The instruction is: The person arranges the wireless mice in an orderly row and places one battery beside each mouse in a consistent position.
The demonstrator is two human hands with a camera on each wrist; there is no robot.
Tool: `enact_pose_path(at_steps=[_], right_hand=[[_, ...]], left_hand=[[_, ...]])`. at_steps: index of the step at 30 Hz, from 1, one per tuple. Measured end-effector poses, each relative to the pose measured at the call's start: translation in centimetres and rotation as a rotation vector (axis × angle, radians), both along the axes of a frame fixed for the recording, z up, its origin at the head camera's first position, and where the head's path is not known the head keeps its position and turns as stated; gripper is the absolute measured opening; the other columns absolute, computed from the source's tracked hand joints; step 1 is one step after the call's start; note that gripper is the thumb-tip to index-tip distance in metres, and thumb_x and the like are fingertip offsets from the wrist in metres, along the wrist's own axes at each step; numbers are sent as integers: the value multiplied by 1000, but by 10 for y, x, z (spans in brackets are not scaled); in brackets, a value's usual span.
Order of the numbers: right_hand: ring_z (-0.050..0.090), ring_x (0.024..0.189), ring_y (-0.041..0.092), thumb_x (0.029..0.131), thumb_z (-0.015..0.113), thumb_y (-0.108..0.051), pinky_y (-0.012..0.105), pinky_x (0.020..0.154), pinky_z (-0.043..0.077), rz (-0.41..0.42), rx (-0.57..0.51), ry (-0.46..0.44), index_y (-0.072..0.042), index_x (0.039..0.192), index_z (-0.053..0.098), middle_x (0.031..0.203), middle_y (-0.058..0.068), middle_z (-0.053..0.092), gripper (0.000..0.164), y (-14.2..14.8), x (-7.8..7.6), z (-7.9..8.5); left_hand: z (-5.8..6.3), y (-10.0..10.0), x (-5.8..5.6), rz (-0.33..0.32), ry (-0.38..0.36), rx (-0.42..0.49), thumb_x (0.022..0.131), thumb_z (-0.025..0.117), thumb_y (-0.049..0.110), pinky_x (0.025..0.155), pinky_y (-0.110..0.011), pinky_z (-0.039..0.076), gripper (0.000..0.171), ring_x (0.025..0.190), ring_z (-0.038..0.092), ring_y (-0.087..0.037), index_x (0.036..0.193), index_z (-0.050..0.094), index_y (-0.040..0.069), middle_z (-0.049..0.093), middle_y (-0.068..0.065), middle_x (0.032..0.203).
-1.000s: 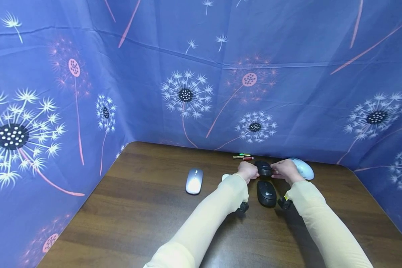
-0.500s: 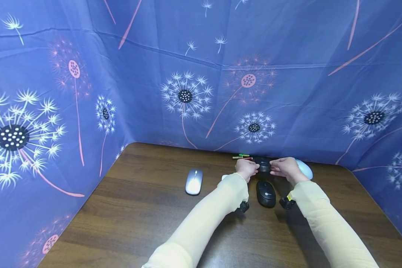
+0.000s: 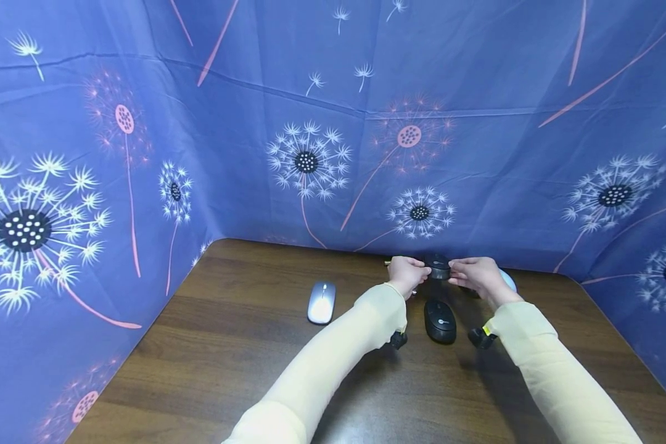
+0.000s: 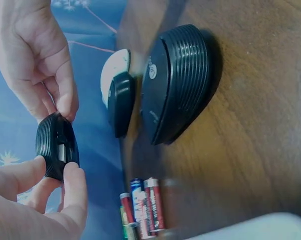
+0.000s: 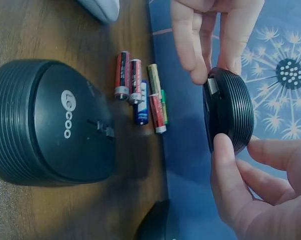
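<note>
Both hands hold a black mouse [image 3: 437, 266] with ribbed sides, above the back of the table. My left hand [image 3: 406, 274] pinches one end, thumb and fingers on opposite faces. At the other end, my right hand [image 3: 480, 277] grips it in the same manner. The right wrist view shows the held mouse [image 5: 240, 112] tipped on edge, with a small pale piece in a recess on its dark face. Below it on the table lies a second black mouse [image 5: 75, 125] with a white Lecoo logo.
Several small batteries [image 5: 135, 82] lie together near the table's back edge. Another black mouse [image 4: 121, 102] rests beside a white mouse [image 4: 113, 70], both partly behind my right hand in the head view. A silver mouse [image 3: 322, 302] lies to the left. Patterned blue cloth hangs behind.
Both hands have lifted the held mouse slightly, and its face has tilted. My right hand now hides more of the white mouse, my left hand more of the batteries.
</note>
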State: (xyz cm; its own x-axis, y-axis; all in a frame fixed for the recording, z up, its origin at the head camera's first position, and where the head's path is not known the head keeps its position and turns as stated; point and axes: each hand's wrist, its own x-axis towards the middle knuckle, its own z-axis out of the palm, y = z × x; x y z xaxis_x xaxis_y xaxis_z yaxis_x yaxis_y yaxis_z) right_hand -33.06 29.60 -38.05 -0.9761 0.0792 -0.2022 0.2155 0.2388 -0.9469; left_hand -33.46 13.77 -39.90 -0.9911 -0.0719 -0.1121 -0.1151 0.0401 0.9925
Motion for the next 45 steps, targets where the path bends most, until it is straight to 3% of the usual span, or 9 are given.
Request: enact_pose_path(at_steps=[3,7,10,14,17,21,29,38,45], right_hand=[[65,69,5,96,51,-10,24,71,56,-4,-1,-3,20,133,35,75,-1,64,50,-1,4,5],[66,71,5,96,52,-10,25,74,56,11,-19,4,19,135,34,75,-2,64,51,-5,9,14],[66,73,5,96,52,-11,29,78,55,14,-17,6,17,135,34,79,-4,63,52,-8,13,21],[64,75,4,96,53,-13,29,82,54,13,-18,17,15,136,35,95,3,59,52,-13,17,28],[64,76,3,96,52,-14,27,82,54,18,-22,31,13,137,36,111,12,53,51,-17,21,33],[64,78,2,96,54,-15,27,83,53,36,-28,62,12,137,36,120,15,49,53,-24,28,39],[65,79,3,95,57,-20,26,82,54,57,-21,116,10,137,38,104,4,57,55,-40,41,47],[63,83,2,95,56,-23,25,83,53,57,-45,150,6,140,36,133,22,43,57,-60,54,55],[63,85,5,94,58,-21,29,85,53,108,-43,208,4,139,39,110,6,55,55,-77,66,61]], left_hand=[[4,-3,1,-10,28,-23,75,77,1,46,-27,47,6,61,68,-24,76,71,0,70,-15,68],[11,-8,3,-27,54,-61,74,78,3,45,-26,47,6,65,69,-27,76,72,1,70,-12,65],[17,-14,8,-48,130,-119,75,78,4,43,-19,39,8,66,70,-26,80,73,0,70,-12,67],[28,-26,14,-80,259,-255,76,78,8,56,-16,44,11,61,67,-13,84,75,1,71,-8,68],[35,-35,19,-107,307,-304,77,77,11,58,-16,46,12,60,65,-9,86,75,3,71,-5,68],[41,-47,23,-140,315,-279,78,77,12,54,-16,47,13,63,68,-13,88,75,4,72,-6,72],[45,-70,30,-182,326,-257,78,77,16,58,-17,49,15,64,65,-5,91,75,7,73,-2,80],[50,-93,39,-223,424,-299,81,75,18,65,-17,51,18,77,68,-6,97,74,9,74,-2,87],[48,-113,49,-215,452,-255,80,75,16,69,-20,53,20,82,68,-10,98,73,8,73,-3,93]])
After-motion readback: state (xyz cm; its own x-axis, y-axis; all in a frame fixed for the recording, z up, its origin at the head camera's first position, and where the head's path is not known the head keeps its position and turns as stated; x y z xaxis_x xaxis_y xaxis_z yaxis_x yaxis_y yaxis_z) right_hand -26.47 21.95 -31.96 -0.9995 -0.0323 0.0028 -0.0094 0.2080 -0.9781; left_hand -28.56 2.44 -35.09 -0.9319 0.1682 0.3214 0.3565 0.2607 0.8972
